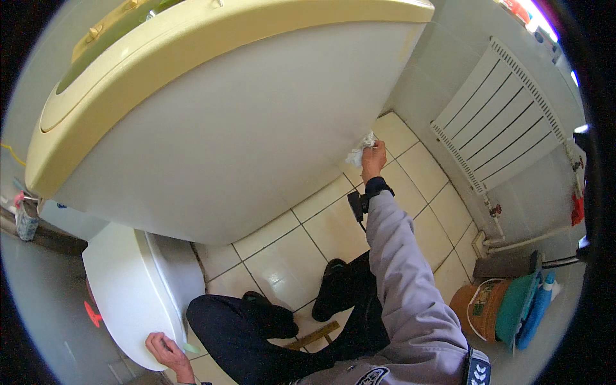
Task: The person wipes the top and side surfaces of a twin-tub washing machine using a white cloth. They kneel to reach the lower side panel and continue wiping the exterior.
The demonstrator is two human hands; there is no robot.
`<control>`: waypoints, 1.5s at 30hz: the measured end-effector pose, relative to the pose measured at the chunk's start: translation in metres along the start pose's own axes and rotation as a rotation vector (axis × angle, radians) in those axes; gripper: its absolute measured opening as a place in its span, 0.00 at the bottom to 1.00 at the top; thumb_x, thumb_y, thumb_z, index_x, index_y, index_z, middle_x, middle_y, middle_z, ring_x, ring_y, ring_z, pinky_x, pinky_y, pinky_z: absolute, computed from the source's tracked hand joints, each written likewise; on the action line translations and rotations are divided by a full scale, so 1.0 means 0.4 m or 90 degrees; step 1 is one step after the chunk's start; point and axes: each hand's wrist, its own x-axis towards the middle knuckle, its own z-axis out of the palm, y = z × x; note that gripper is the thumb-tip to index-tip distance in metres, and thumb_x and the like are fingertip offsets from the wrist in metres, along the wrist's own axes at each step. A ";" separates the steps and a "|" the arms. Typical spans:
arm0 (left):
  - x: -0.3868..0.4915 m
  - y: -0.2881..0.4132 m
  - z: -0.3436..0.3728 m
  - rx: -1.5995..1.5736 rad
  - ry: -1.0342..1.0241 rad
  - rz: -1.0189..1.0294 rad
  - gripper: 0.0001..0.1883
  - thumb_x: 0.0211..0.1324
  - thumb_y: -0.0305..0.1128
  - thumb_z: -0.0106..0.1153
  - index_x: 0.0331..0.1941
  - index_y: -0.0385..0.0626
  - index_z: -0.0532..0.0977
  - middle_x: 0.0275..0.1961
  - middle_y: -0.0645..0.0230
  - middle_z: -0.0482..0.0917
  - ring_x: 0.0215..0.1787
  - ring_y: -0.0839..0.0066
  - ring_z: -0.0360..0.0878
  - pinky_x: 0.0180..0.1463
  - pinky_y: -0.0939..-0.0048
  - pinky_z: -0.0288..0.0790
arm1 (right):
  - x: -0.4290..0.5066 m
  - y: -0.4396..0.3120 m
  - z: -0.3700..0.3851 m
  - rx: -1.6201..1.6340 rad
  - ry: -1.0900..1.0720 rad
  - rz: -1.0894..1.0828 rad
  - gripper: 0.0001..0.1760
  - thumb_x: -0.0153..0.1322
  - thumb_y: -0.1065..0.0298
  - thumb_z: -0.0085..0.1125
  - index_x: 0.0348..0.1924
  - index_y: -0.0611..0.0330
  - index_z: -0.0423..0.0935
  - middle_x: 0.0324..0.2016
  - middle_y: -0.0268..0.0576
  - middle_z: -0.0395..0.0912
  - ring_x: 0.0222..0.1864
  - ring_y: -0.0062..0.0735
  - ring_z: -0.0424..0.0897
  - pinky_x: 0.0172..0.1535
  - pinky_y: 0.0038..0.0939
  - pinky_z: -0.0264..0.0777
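A crumpled white cloth or tissue [356, 155] is gripped in my right hand [374, 156], down by the lower right end of the bathtub's pale side panel [250, 115]. The arm is stretched out, with a black strap and a small black device at the wrist. My left hand [166, 351] rests with curled fingers on the front edge of the closed white toilet lid [122, 288]. I cannot see anything held in it. A pale green tab [191, 348] sticks out beside the toilet's rim near that hand.
Cream floor tiles [279, 269] lie between tub and legs. A white radiator [500, 115] with pipes hangs on the right wall. Below it stand an orange bucket [474, 308], a teal basin [512, 308] and a blue brush or duster [536, 313]. Part of a wooden stool [315, 335] shows between the legs.
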 end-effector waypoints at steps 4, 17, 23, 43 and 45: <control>0.004 0.008 0.002 -0.011 0.013 0.004 0.06 0.62 0.21 0.49 0.42 0.35 0.72 0.48 0.52 0.72 0.49 0.56 0.72 0.55 0.58 0.69 | -0.028 0.012 0.053 0.031 -0.033 -0.011 0.08 0.68 0.70 0.61 0.40 0.61 0.76 0.34 0.54 0.82 0.39 0.53 0.81 0.44 0.45 0.73; 0.010 0.026 -0.004 -0.037 0.022 -0.031 0.06 0.58 0.22 0.53 0.39 0.36 0.74 0.45 0.56 0.73 0.47 0.56 0.72 0.49 0.58 0.70 | -0.656 0.007 0.203 0.285 -0.176 0.034 0.07 0.66 0.76 0.56 0.38 0.61 0.77 0.33 0.40 0.77 0.37 0.35 0.77 0.45 0.34 0.72; 0.016 0.035 -0.006 -0.016 0.049 0.010 0.05 0.58 0.20 0.54 0.38 0.37 0.75 0.45 0.56 0.74 0.47 0.56 0.73 0.49 0.57 0.70 | -1.022 -0.163 0.177 0.198 -0.511 0.076 0.06 0.67 0.75 0.61 0.37 0.60 0.75 0.33 0.37 0.80 0.33 0.34 0.78 0.38 0.32 0.73; 0.034 0.134 -0.032 -0.223 0.007 -0.110 0.07 0.66 0.25 0.55 0.45 0.40 0.76 0.48 0.62 0.77 0.47 0.69 0.77 0.48 0.68 0.73 | -0.644 -0.546 -0.282 1.007 -0.564 0.526 0.14 0.75 0.75 0.48 0.53 0.69 0.71 0.46 0.50 0.78 0.43 0.42 0.81 0.47 0.37 0.81; 0.050 0.233 -0.039 -0.448 -0.003 -0.150 0.12 0.69 0.32 0.53 0.51 0.40 0.74 0.53 0.61 0.77 0.52 0.69 0.76 0.55 0.67 0.72 | -0.616 -0.552 -0.312 1.057 -0.514 0.516 0.13 0.73 0.76 0.50 0.51 0.69 0.70 0.46 0.48 0.78 0.43 0.37 0.81 0.47 0.36 0.81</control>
